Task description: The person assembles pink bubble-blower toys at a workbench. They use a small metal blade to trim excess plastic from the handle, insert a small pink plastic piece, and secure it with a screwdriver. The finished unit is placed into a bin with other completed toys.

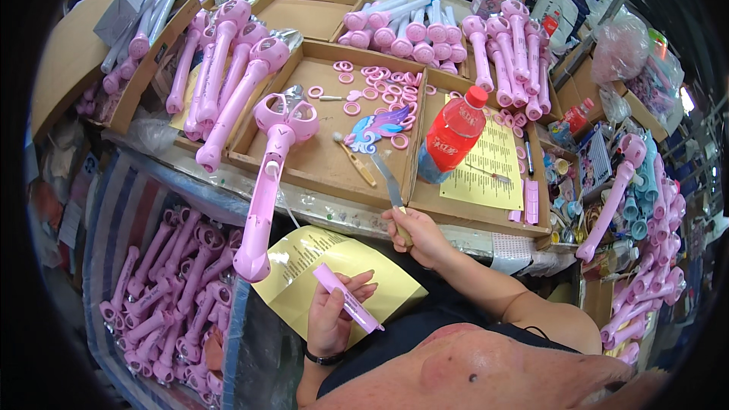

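My left hand [330, 323] holds a long pink plastic cover [348, 298] between thumb and fingers, with its other fingers partly spread. My right hand [422, 238] is closed around the handle of a knife [389, 181], whose blade points away over the cardboard tray's front edge. A yellow printed sheet [287, 262] lies below and behind my left hand. Left of it, a pink toy wand [262, 197] leans over the table edge, its handle open along the front and a thin pale wire nearby. The cardboard tray [304, 175] bears pink rings [391, 93] and a winged purple-blue ornament [377, 130].
A red-capped bottle [456, 133] stands beside another yellow sheet [493, 163]. A wooden-handled brush [357, 163] lies in the tray. Pink wands [228, 61] crowd boxes behind; more wands [171, 296] fill a striped bag at left. Small parts and wands [615, 190] stand at right.
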Motion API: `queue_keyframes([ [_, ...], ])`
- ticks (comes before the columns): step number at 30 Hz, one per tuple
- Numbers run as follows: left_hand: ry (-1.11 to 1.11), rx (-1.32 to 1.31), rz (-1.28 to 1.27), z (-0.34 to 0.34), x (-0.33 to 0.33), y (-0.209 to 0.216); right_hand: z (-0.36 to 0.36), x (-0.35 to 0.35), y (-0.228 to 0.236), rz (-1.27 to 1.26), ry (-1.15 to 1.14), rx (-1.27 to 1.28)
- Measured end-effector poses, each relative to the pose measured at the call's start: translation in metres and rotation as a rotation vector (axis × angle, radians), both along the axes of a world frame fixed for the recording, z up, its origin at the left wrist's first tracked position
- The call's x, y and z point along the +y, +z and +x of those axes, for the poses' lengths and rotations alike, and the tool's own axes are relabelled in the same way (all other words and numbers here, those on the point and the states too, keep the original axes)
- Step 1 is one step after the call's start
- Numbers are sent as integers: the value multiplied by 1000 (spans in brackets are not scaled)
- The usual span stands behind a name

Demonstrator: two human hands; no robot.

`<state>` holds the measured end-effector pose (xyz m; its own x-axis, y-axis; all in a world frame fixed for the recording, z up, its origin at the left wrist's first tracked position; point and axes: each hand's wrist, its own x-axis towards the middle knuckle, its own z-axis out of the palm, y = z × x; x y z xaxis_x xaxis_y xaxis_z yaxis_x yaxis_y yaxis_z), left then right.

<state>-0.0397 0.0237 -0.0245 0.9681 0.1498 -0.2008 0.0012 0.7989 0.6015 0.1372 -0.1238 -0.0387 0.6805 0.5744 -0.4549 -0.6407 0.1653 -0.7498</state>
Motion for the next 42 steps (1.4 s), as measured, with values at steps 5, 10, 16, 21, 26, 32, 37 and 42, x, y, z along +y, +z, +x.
queue_keyframes([
  [5, -5, 1, 0, 0, 0, -1, -1, 3, -1, 60, -21, 50],
  [10, -16, -11, 0, 0, 0, 1, -6, -1, -1, 88, 4, 113],
  [16, -11, 1, 0, -4, -1, 5, -22, -24, 11, -20, 155, 189],
  [21, 13, 37, 35, -3, -2, 5, -11, -57, 48, -555, 194, -1065],
  [26, -39, 20, 41, -2, -3, 7, 45, -57, 53, -1016, 50, -1483],
  [32, -25, 43, 60, -2, -5, 8, 55, -39, 28, -1017, 110, -1402],
  [37, -31, 56, 74, 1, -6, 8, 60, -55, 43, -1071, 288, -1215],
  [42, -66, 86, 23, 4, -7, 11, 53, -81, 64, -1063, 275, -1122],
])
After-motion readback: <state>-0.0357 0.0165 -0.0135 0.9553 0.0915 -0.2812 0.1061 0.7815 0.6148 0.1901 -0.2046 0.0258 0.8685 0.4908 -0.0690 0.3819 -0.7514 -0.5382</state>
